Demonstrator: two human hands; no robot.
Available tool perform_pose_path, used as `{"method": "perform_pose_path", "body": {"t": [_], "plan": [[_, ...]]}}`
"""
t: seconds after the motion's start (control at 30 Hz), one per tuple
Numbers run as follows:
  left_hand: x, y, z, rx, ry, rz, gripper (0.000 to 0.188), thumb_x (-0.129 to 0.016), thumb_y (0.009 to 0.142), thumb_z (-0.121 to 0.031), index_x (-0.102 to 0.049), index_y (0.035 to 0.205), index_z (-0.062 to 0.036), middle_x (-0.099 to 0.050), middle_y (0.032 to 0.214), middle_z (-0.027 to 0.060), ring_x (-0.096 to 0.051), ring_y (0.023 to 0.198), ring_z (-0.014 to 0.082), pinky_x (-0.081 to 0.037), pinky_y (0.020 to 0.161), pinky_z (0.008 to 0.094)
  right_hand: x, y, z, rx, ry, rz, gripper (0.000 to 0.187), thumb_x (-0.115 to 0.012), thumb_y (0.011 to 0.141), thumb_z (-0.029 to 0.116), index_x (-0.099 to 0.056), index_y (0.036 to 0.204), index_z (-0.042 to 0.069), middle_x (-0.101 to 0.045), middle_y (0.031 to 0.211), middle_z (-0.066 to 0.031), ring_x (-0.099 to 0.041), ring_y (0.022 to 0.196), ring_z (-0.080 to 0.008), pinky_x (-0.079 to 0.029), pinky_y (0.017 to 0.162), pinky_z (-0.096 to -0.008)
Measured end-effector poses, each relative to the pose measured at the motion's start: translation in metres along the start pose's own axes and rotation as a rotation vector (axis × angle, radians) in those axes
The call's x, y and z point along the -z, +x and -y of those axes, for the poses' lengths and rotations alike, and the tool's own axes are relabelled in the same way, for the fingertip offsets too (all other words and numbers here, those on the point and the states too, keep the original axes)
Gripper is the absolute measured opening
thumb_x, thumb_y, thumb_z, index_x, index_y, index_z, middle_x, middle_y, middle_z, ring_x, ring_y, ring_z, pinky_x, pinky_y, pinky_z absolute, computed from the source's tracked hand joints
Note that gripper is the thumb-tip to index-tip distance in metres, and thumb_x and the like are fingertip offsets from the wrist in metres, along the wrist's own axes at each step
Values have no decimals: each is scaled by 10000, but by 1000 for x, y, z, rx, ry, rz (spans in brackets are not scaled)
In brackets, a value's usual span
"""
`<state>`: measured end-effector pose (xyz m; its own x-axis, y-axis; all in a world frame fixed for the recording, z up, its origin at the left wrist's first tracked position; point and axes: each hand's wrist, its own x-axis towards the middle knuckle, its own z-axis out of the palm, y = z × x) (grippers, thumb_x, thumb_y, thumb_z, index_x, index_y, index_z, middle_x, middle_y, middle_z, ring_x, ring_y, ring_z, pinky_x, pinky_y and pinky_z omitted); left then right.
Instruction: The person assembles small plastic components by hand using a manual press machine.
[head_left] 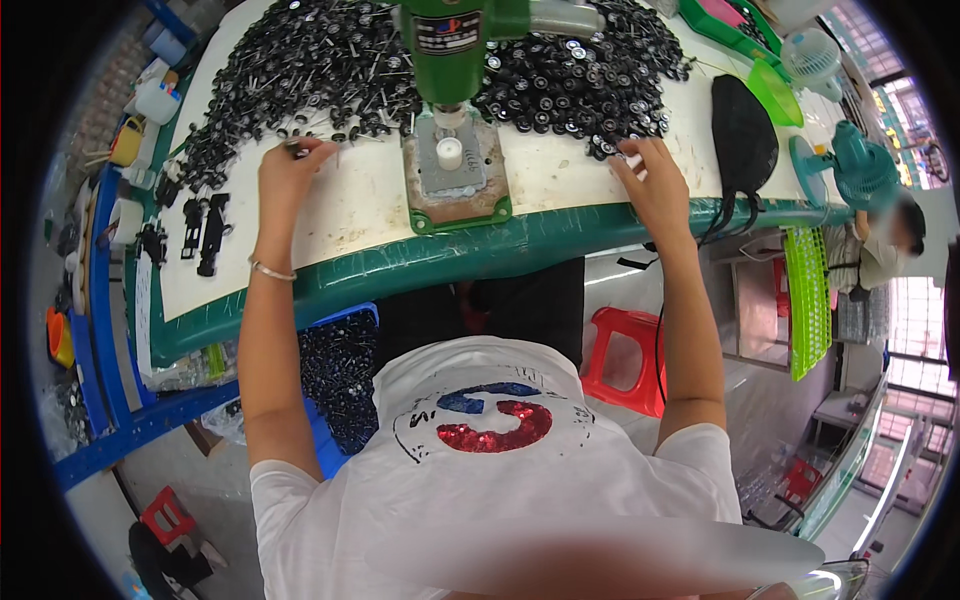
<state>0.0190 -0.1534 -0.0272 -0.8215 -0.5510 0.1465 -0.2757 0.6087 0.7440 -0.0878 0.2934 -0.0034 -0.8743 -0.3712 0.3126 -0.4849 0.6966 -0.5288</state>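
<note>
My left hand [285, 175] is closed at the front edge of a heap of small black wheels with thin metal pins [330, 75]. A small dark piece shows between its fingers, too small to name. To the right, my right hand [655, 185] pinches at the edge of a heap of black wheels with silvery centres [570, 95]. Something pale glints at its fingertips, but I cannot make out what it is. Between my hands stands a green press [446, 60]. Below its ram, a white round post [449, 154] sits upright on a metal base plate [455, 205].
Black moulded strips [212, 235] lie at the table's left. A black cloth mask [743, 140] rests at the right, near a green fan [860, 165]. The table's front edge has green wrapping [560, 235]. Below are a blue bin of dark parts [340, 370] and a red stool [625, 350].
</note>
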Motion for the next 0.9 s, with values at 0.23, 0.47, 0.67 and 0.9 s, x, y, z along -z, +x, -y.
{"method": "perform_pose_path", "body": {"t": [0.23,0.47,0.67,0.9], "plan": [[-17,-5,-40,-15,507,-8,247,-659,754,-290,-703,795,-51,-675,758,178,-664,742,350,-519,682,425,-25,-17,-4,67,-123,-107,143,-649,823,127,-606,939,57,-596,940,-100,-564,915,-311,-456,772,-393],[-6,-14,-20,1,-162,-9,164,-707,774,-174,-707,850,-29,-693,766,116,-668,669,210,-483,559,286,-55,0,36,256,12,-115,124,-654,819,74,-597,923,39,-587,913,-112,-570,867,-308,-455,736,-388],[-3,-40,-49,107,-830,18,229,-709,799,-98,-666,979,37,-690,833,88,-656,733,110,-384,491,192,-75,21,81,95,572,-62,156,-625,887,115,-640,1000,8,-641,896,-81,-614,743,-162,-478,674,-283],[-25,-64,-84,81,-976,169,248,-767,758,-126,-660,927,19,-687,780,74,-530,556,75,-361,474,191,-84,37,126,21,624,193,213,-669,868,197,-677,958,4,-623,876,-35,-571,748,-104,-454,685,-254]]}}
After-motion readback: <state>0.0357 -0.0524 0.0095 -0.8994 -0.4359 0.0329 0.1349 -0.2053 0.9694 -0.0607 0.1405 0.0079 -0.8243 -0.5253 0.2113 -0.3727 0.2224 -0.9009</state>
